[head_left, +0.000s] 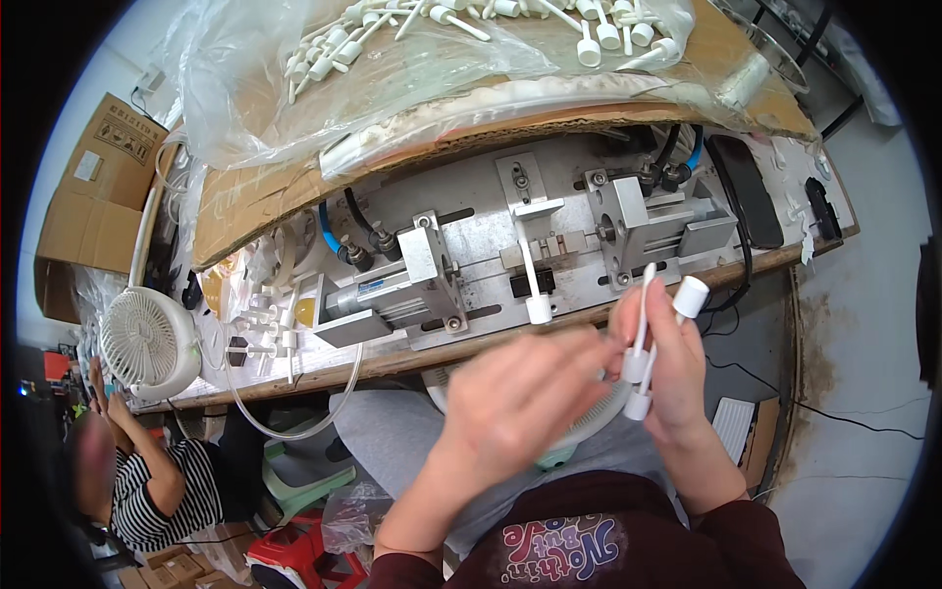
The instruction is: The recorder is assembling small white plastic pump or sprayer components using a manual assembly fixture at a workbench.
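My right hand (679, 378) is closed around a few white plastic stems with cylindrical caps (691, 297), some caps above the fingers and some below. Beside it, my left hand (525, 402) is smeared by motion, its fingertips close to the held parts; whether it grips anything is hidden. Just beyond both hands sits a metal pneumatic fixture (481, 319) with a cylinder on each side. One white capped stem (536, 285) rests at its middle, cap toward me, clear of my hands.
A cardboard box (265, 221) lined with clear plastic holds many white capped stems (589, 44) at the back. More white parts (270, 329) lie left, near a white fan (147, 344). A black phone (746, 191) lies right. Another person (162, 486) sits at lower left.
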A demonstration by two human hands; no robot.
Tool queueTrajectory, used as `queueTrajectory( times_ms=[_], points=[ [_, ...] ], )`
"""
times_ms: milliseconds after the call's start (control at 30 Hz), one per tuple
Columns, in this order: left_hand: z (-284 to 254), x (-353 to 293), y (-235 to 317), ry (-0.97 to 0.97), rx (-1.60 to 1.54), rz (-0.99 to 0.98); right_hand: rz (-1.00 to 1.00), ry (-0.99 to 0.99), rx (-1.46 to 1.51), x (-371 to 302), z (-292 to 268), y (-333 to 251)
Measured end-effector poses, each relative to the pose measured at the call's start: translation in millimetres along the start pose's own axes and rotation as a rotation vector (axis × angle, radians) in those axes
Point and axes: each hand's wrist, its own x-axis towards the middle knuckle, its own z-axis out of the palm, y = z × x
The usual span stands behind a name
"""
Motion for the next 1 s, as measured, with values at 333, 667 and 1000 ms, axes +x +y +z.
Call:
queueTrajectory(
  times_ms=[333,667,1000],
  points=[
    [-6.5,-6.4,6.3,0.061,0.126,-0.078,-0.05,-0.082,-0.166,6.6,-3.1,-0.1],
    [0.1,0.4,-16.8,-0.074,0.449,-0.149,-0.017,-0.039,-0.157,4.4,-13.7,-3.6],
    [-8.5,5.4,9.7,-0.108,0.005,-0.072,-0.026,-0.017,-0.078,12.7,-6.0,0.7]
  ],
)
